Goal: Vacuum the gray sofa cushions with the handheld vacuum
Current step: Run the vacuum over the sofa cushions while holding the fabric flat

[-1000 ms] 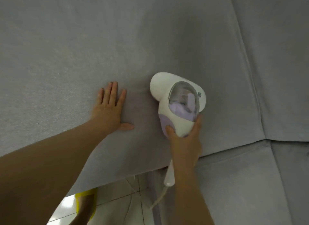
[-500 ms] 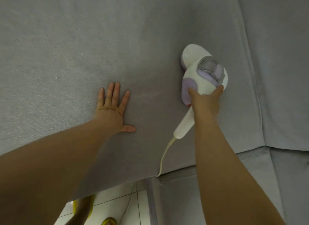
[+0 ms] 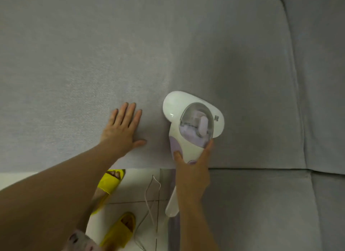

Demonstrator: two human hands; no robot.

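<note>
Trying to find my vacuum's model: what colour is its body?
White, with pale purple panels; the vacuum shows clearly in the head view, held in the right hand.

The sofa cushion (image 3: pixel 186 45) under me is plain gray with a fine woven fleck; the vacuum (image 3: pixel 192 123) I hold is white with pale lilac panels and a clear, gray-tinted dome; my slippers (image 3: pixel 112 181) are bright yellow; the floor tiles (image 3: pixel 138 187) are white, as is the cord (image 3: pixel 149 200).

gray sofa cushion (image 3: pixel 74 64), flat hand (image 3: pixel 122 129), handheld vacuum (image 3: pixel 192 123)
</note>
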